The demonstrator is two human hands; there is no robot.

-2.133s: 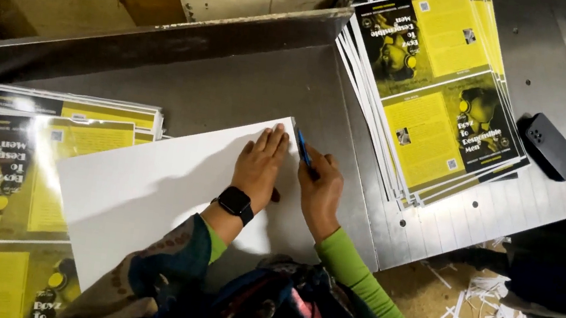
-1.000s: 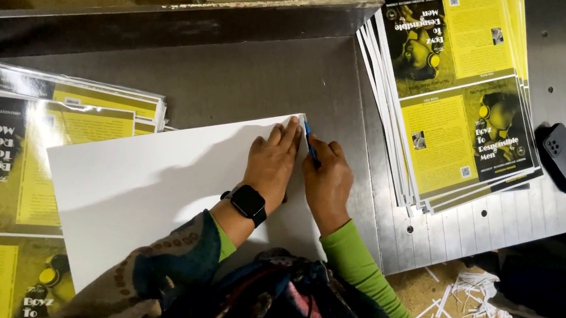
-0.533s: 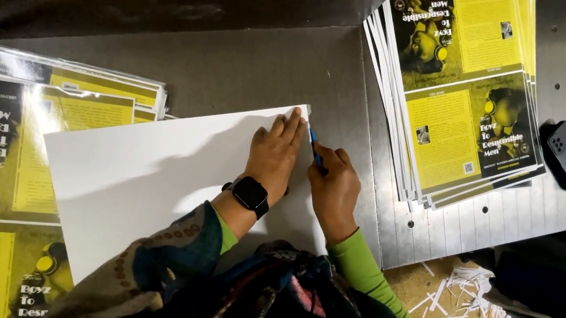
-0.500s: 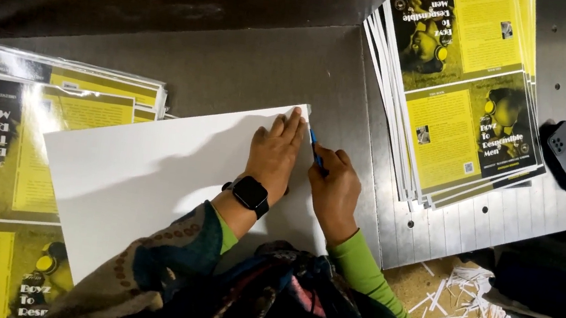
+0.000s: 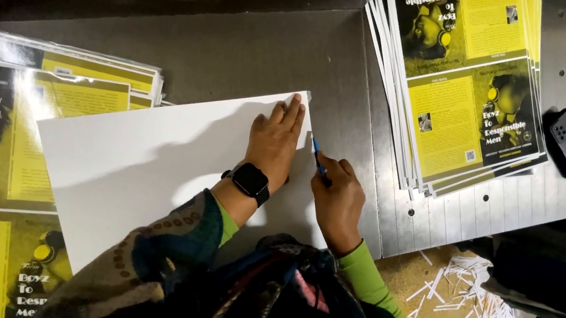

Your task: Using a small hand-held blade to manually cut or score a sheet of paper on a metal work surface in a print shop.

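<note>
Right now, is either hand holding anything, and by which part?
The right hand grips a blue pen by its lower barrel. The left hand holds nothing, pressing flat on the white sheet.

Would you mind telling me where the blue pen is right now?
In the head view, the blue pen is in the right hand, its tip at the white sheet's right edge, just beside the left hand.

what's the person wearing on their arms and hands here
Both hands are bare, with no gloves. The left hand has a black smartwatch with a dark square face and black strap on the wrist. Its arm wears a dark patterned sleeve with rows of small dots, over a bright green cuff. The right hand ends a plain, snug bright green sleeve.
</note>
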